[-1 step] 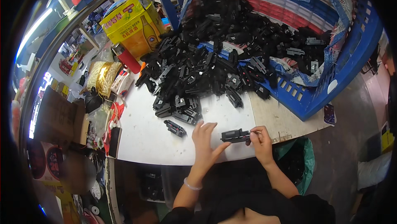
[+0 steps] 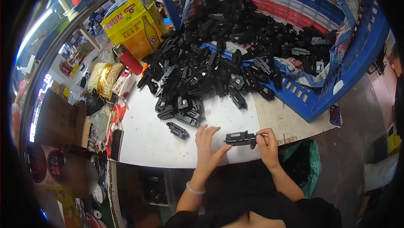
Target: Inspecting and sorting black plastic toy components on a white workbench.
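Observation:
A small black plastic part, long and boxy with a narrow stem [image 2: 239, 138], is held level above the near edge of the white tabletop. My right hand [image 2: 268, 147] pinches its right end between thumb and fingers. My left hand [image 2: 206, 149] is open, fingers spread upward, its thumb tip at or just touching the part's left end; contact is hard to tell. A similar black part [image 2: 177, 130] lies alone beyond my left hand. Farther back, a large heap of such black parts [image 2: 198, 74] spreads over the table and runs up into the blue crate.
A blue plastic crate [image 2: 313, 108] lined with a striped woven sack [image 2: 290, 15] stands at the back right. At the left are a yellow carton [image 2: 136, 28], a red flask [image 2: 129, 59] and a dark phone-like slab [image 2: 116, 145]. A green bag [image 2: 312, 165] hangs below the table's right edge.
The held part and my right hand have shifted very slightly to the right. My left thumb has moved a little; the heap is unchanged.

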